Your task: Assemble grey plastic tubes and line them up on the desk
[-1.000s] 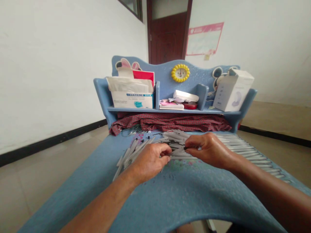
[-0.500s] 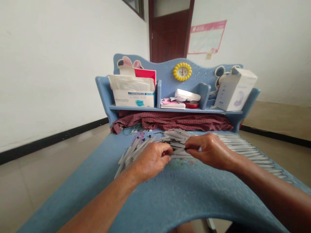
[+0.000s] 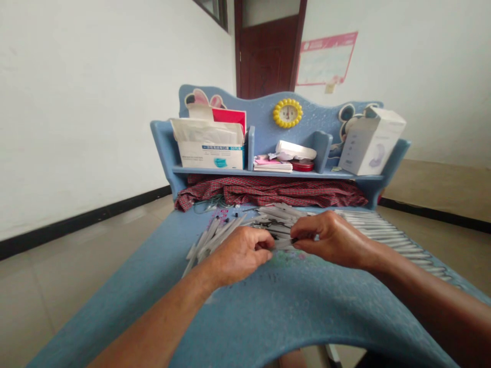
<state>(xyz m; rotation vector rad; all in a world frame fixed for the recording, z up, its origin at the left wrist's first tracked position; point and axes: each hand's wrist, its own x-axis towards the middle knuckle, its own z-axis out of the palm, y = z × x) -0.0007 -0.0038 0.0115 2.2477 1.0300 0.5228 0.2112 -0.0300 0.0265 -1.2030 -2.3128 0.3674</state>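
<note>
My left hand (image 3: 243,254) is closed in a pinch at the near edge of a heap of slim whitish pen barrels (image 3: 279,210); what lies between its fingertips is mostly hidden. Opposite it, my right hand (image 3: 328,237) pinches a small black pen part (image 3: 294,240) between thumb and forefinger. Whitish barrels and dark pieces show in the narrow gap between both hands. More loose pen barrels (image 3: 207,237) lie beside my left hand, partly covered by it. Beyond my right wrist, a long row of pens (image 3: 387,237) lies side by side along the desk's right edge.
Several small black caps (image 3: 227,220) lie behind the left pile. A red checked cloth (image 3: 276,191) is bunched under the shelf (image 3: 230,171) of the blue desk (image 3: 307,306). On the shelf stand a mask box (image 3: 210,148), papers (image 3: 272,164) and a white box (image 3: 372,143).
Both hands stay almost in place, with slight finger shifts. The barrels between them have changed position a little, and my right hand has moved slightly left.
</note>
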